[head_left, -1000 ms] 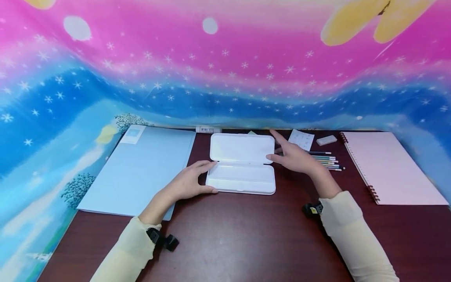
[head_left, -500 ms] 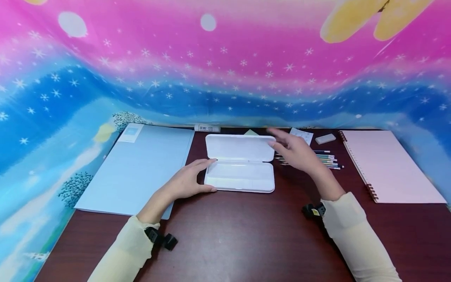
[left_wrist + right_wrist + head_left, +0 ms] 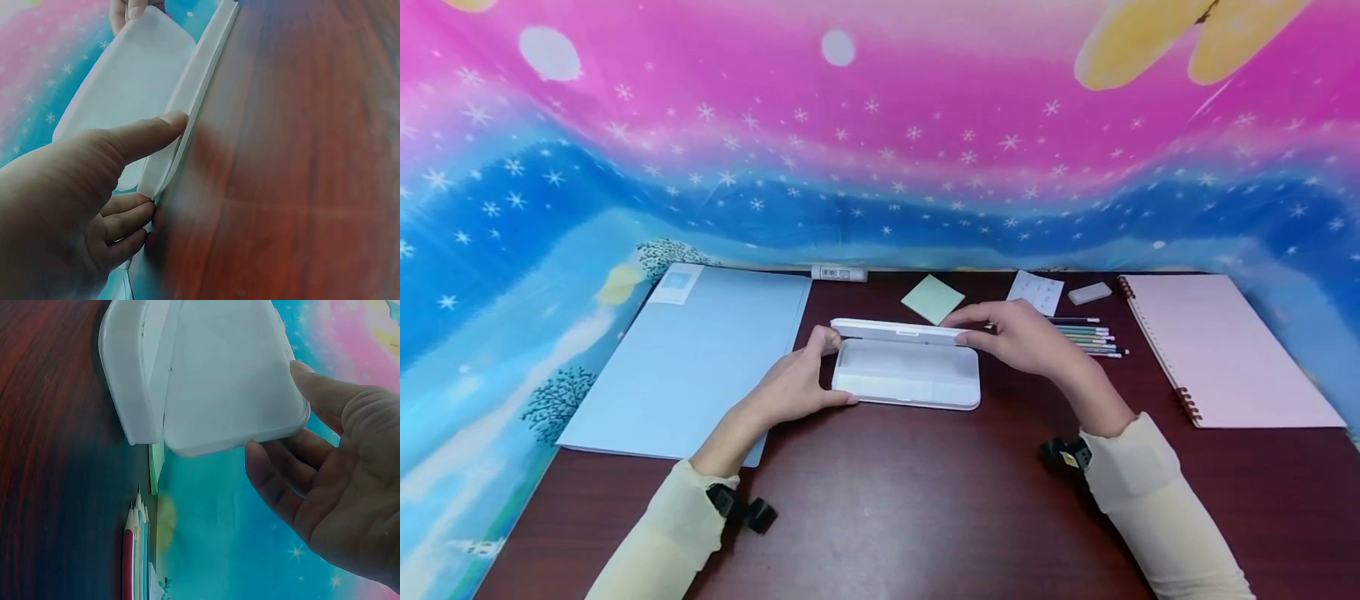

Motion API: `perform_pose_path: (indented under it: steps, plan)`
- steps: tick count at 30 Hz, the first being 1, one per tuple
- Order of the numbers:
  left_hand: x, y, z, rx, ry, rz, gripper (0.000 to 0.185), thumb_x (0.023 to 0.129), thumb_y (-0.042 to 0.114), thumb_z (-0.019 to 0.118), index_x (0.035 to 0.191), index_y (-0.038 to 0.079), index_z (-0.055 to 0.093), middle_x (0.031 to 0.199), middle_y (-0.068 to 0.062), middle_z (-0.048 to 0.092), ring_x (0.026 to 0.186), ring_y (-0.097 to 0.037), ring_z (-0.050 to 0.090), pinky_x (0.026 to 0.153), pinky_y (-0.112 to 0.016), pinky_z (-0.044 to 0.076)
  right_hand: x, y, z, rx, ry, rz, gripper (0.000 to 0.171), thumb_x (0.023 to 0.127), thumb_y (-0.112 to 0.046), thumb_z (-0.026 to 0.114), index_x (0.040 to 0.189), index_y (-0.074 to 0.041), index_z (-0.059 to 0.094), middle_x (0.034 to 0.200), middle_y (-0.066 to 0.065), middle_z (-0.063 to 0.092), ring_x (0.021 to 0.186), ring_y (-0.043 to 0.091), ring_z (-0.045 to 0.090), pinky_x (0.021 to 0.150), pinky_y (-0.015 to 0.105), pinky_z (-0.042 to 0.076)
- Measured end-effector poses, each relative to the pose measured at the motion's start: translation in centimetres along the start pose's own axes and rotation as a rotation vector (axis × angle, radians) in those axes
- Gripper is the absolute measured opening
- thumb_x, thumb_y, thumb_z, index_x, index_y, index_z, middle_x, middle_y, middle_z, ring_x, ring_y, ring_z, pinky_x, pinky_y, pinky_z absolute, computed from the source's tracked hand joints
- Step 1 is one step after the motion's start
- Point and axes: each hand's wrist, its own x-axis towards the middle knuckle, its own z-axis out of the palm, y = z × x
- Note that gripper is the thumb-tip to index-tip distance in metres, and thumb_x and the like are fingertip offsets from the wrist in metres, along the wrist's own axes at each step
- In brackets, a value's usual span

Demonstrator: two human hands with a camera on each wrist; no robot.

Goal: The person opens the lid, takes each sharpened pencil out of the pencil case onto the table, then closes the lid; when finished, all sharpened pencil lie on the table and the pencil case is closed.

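A white pencil case (image 3: 898, 371) lies on the dark wooden table, its inside bare. Its hinged lid (image 3: 891, 328) stands up at the back, seen nearly edge-on from the head. My left hand (image 3: 786, 382) grips the case's left end, thumb along the front edge and fingers around the back corner. At the lid's right corner, my right hand (image 3: 1022, 340) pinches the rim between thumb and fingers; the right wrist view shows the thumb on one face of the lid (image 3: 231, 381) and fingertips on the other.
Behind the case lie green sticky notes (image 3: 933, 298), a glue stick (image 3: 839, 273), a small printed sheet (image 3: 1036, 292) and a white eraser (image 3: 1089, 293). Several pencils (image 3: 1086, 332) sit partly behind my right hand. A blue folder (image 3: 700, 367) flanks the left, a pink spiral notebook (image 3: 1232, 354) the right.
The lid, earlier leaning back wide open, has swung up and forward in my right hand, uncovering the sticky notes. My left hand stays on the case, its upper fingers shifted back.
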Motion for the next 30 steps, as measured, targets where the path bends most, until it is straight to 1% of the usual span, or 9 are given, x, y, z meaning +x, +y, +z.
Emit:
perform_pose_path:
  steps: [3,7,8,10,13,15,21,27,30]
  plan:
    - [0.0,0.1,0.0,-0.03,0.005,-0.033,0.081,0.073,0.045,0.09,0.123,0.016,0.033,0.142,-0.015,0.061,0.118,-0.033,0.066,0.088,-0.044,0.05,-0.1,-0.1,0.1,0.012,-0.04,-0.028,0.029,0.095,-0.021,0.072,0.123,-0.03,0.074,0.121,-0.005,0.073,0.099,0.016,0.064,0.085,0.04,0.052]
    - [0.0,-0.3,0.1,-0.088,0.008,-0.03,0.104,0.071,0.044,0.092,0.147,0.023,0.024,0.147,-0.015,0.058,0.125,-0.032,0.063,0.096,-0.049,0.05,-0.3,-0.6,0.5,-0.015,-0.124,-0.07,0.033,0.09,-0.02,0.078,0.122,-0.027,0.073,0.124,-0.001,0.07,0.102,0.018,0.062,0.089,0.043,0.052]
    - [0.0,-0.3,0.0,-0.088,0.006,-0.01,0.11,0.072,0.043,0.092,0.153,0.026,0.021,0.149,-0.013,0.056,0.128,-0.032,0.062,0.099,-0.052,0.049,-0.4,-0.6,0.6,-0.025,-0.144,-0.076,0.035,0.089,-0.02,0.08,0.122,-0.026,0.073,0.126,0.0,0.069,0.104,0.02,0.062,0.091,0.044,0.052]
    - [0.1,-0.5,0.0,-0.06,-0.004,0.032,0.112,0.073,0.044,0.091,0.16,0.033,0.021,0.152,-0.009,0.053,0.136,-0.03,0.055,0.105,-0.056,0.046,-0.5,-0.8,0.9,-0.037,-0.184,-0.075,0.038,0.088,-0.022,0.081,0.124,-0.026,0.072,0.131,0.004,0.066,0.114,0.023,0.061,0.097,0.046,0.051]
    - [0.2,-0.6,-0.1,0.006,-0.022,0.083,0.098,0.077,0.045,0.088,0.158,0.037,0.034,0.154,-0.003,0.051,0.14,-0.027,0.051,0.109,-0.055,0.044,-0.6,-0.8,1.2,-0.045,-0.233,-0.057,0.044,0.087,-0.024,0.081,0.13,-0.027,0.069,0.138,0.007,0.061,0.128,0.028,0.055,0.105,0.052,0.047]
    - [0.3,-0.6,-0.1,0.042,-0.032,0.1,0.09,0.079,0.047,0.086,0.156,0.037,0.04,0.154,-0.002,0.051,0.142,-0.026,0.049,0.111,-0.054,0.043,-0.7,-0.7,1.3,-0.043,-0.253,-0.048,0.047,0.088,-0.024,0.081,0.132,-0.027,0.067,0.141,0.008,0.058,0.131,0.029,0.053,0.107,0.054,0.046]
    - [0.1,-0.4,-0.2,0.051,-0.045,0.104,0.089,0.082,0.053,0.081,0.158,0.034,0.038,0.156,-0.004,0.049,0.144,-0.028,0.046,0.112,-0.056,0.042,-0.7,-0.5,1.6,-0.059,-0.263,-0.055,0.047,0.089,-0.025,0.079,0.134,-0.028,0.066,0.143,0.008,0.057,0.134,0.03,0.05,0.109,0.056,0.043]
    - [-0.1,-0.2,-0.2,0.038,-0.041,0.1,0.071,0.095,0.051,0.066,0.157,0.03,0.039,0.157,-0.007,0.047,0.146,-0.031,0.044,0.114,-0.058,0.038,-0.6,-0.6,1.9,-0.085,-0.272,-0.044,0.045,0.09,-0.023,0.078,0.133,-0.029,0.066,0.147,0.009,0.054,0.138,0.034,0.046,0.112,0.059,0.039]
    - [-0.1,-0.1,-0.2,0.045,-0.043,0.1,0.067,0.097,0.048,0.065,0.157,0.029,0.041,0.157,-0.011,0.047,0.145,-0.033,0.045,0.114,-0.058,0.039,-0.5,-0.6,2.2,-0.106,-0.281,-0.026,0.045,0.09,-0.021,0.078,0.133,-0.028,0.066,0.15,0.011,0.051,0.141,0.036,0.043,0.114,0.062,0.035]
